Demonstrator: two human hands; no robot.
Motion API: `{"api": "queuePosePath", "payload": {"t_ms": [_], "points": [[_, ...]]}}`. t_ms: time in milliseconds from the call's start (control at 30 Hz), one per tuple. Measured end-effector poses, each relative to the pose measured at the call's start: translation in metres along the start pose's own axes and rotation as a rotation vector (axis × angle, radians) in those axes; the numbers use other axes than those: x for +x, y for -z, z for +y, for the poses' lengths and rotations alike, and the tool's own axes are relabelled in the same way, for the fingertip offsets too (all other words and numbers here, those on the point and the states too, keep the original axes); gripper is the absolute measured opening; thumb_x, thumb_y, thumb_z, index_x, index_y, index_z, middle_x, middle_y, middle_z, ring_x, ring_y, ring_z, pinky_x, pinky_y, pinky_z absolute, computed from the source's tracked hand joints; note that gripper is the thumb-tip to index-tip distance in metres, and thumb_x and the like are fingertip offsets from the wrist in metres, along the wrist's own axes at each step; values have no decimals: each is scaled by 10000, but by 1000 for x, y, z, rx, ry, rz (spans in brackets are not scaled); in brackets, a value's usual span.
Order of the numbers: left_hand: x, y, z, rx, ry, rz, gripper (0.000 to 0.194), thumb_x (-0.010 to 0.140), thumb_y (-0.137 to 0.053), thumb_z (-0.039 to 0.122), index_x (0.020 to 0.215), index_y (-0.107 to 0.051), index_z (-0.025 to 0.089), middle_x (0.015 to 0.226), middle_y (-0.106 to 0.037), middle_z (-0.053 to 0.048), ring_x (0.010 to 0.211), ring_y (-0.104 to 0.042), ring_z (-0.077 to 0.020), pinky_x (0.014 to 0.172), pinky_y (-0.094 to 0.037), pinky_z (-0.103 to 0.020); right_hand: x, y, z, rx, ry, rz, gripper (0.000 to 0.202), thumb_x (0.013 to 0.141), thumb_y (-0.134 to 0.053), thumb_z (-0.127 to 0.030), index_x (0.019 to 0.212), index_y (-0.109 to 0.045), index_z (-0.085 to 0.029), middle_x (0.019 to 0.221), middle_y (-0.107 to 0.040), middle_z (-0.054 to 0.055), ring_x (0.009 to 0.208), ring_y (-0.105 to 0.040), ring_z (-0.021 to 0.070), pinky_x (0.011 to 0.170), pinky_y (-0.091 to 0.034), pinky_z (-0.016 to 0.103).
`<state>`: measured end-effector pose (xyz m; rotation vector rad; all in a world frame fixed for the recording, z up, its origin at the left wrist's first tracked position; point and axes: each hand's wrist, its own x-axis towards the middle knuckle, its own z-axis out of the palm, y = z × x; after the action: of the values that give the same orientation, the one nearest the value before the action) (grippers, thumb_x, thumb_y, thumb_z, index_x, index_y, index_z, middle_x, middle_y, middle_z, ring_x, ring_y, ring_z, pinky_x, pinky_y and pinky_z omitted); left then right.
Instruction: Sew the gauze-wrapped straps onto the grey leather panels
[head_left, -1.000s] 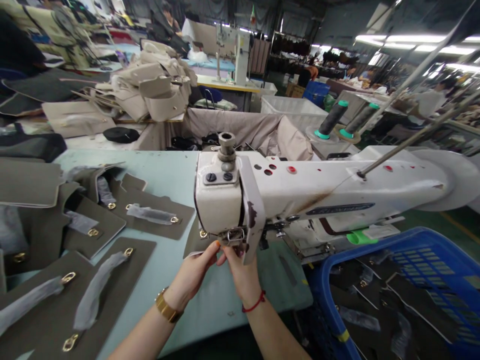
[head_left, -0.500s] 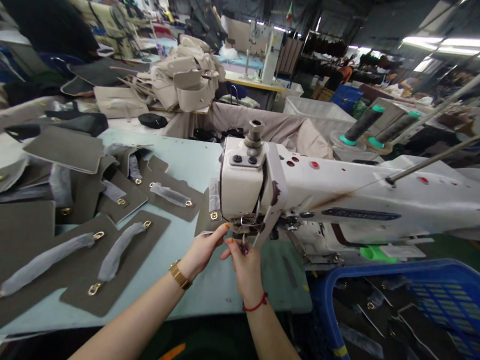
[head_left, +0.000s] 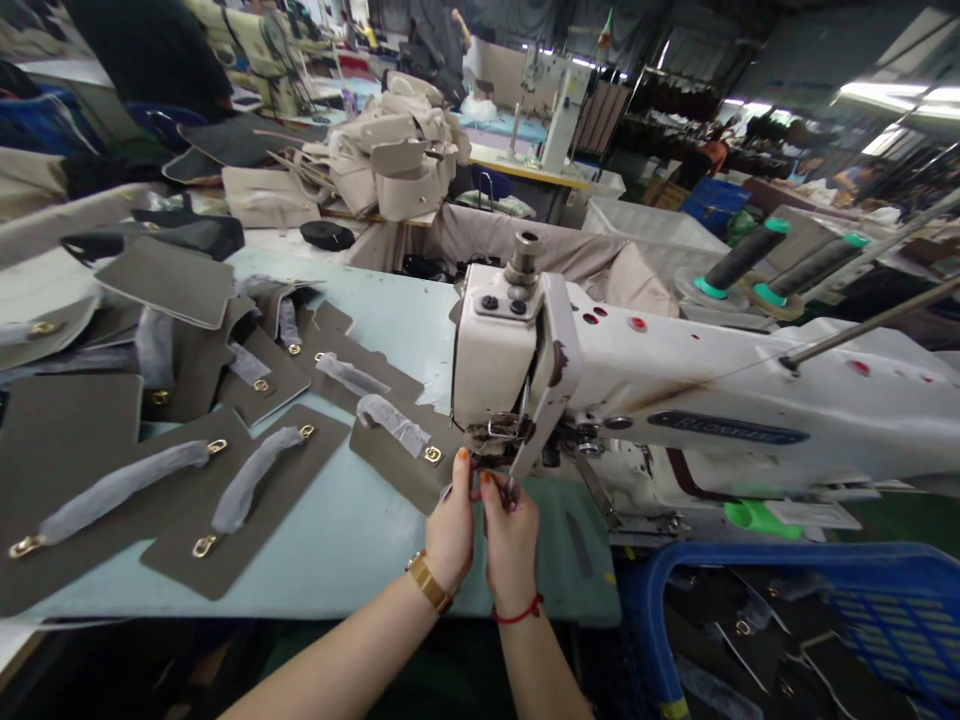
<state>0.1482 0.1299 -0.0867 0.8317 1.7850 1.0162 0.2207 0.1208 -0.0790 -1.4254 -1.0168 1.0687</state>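
Below the needle area of the white sewing machine (head_left: pixel 495 350), both hands meet close together. My left hand (head_left: pixel 451 520), with a gold watch, is closed, thumb up, at the edge of a grey-brown panel (head_left: pixel 405 475) that carries a plastic-wrapped strap with a gold ring. What its fingers pinch is too small to tell. My right hand (head_left: pixel 510 540), with a red bracelet, is closed on something small and metallic near the presser foot; its shape is mostly hidden. Several similar panels with wrapped straps, one of them a grey-brown panel (head_left: pixel 281 500), lie left on the pale green table (head_left: pixel 322 560).
A blue basket (head_left: pixel 765 555) holding similar panels stands at the lower right. Two dark thread spools (head_left: pixel 742 262) rise behind the machine arm. Beige pieces (head_left: pixel 405 170) are piled beyond the table. At the upper left is a person in dark clothing (head_left: pixel 150 60).
My left hand has moved right and slightly down, closer to my right hand. The panel by the machine now lies further out to the left, with its strap in view. The camera view has shifted slightly.
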Motion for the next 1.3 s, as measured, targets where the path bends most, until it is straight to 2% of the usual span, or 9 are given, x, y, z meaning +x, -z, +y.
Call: {"api": "queuePosePath", "payload": {"t_ms": [133,233,300,433,567,667,867,1133,1300], "points": [[-17,14,-36,-207,-88,-32,440,873,-442,522,1086,-607,174,1061,-670,-112,1018,-614,-268,863,-498,-375,0,-3,-3,-58,37,8,272,873,-562,-367,814,-713,-148,806,-711,74,761,-639,186,706,-461,238],[-16,55,-72,-138,-174,102,464,905,-407,490,1260,-465,196,1295,-520,-125,1196,-497,-275,998,-421,-443,1,-9,-3,-127,24,2,373,898,-512,-404,684,-676,-147,663,-663,51,660,-596,168,661,-433,236],[5,89,-80,7,-362,171,454,932,-376,439,1319,-402,203,1343,-453,-135,1252,-433,-277,1053,-351,-480,3,-16,-3,-148,20,8,426,897,-495,-428,600,-620,-150,568,-585,19,585,-532,145,609,-401,229],[83,129,-43,415,-864,-302,419,939,-397,385,1329,-432,238,1423,-405,-117,1317,-359,-288,1101,-271,-503,10,-35,-4,-115,22,34,425,834,-554,-467,541,-516,-162,511,-437,-31,524,-402,108,503,-309,212],[147,121,10,699,-1242,-623,669,877,-435,547,1432,-311,193,1420,-408,-170,1332,-314,-362,1089,-257,-551,14,-46,1,-25,-13,77,390,796,-587,-456,555,-525,-155,515,-430,-38,516,-367,96,484,-314,203],[155,113,33,830,-1437,-709,771,799,-505,629,1419,-350,197,1379,-425,-179,1269,-377,-377,1045,-312,-550,15,-43,5,20,-21,45,364,786,-599,-438,578,-558,-142,529,-466,-34,518,-383,94,487,-327,199],[109,119,55,1032,-1427,-597,642,804,-510,612,1335,-483,252,1053,-525,-127,906,-526,-285,803,-466,-462,12,-30,5,87,-38,48,288,771,-619,-406,735,-685,-129,539,-579,-7,524,-504,133,482,-381,206],[79,114,53,1033,-1327,-402,545,814,-531,565,1255,-559,246,1048,-536,-123,949,-526,-298,842,-455,-456,18,-17,-2,77,4,-72,292,837,-577,-375,848,-705,-114,693,-664,41,642,-580,165,549,-413,219],[79,111,51,1004,-1327,-407,477,851,-519,516,1226,-579,227,1149,-565,-130,1053,-527,-301,948,-406,-485,9,6,2,-134,84,-186,348,864,-568,-390,637,-623,-132,558,-529,-26,537,-449,101,512,-301,200]]}}
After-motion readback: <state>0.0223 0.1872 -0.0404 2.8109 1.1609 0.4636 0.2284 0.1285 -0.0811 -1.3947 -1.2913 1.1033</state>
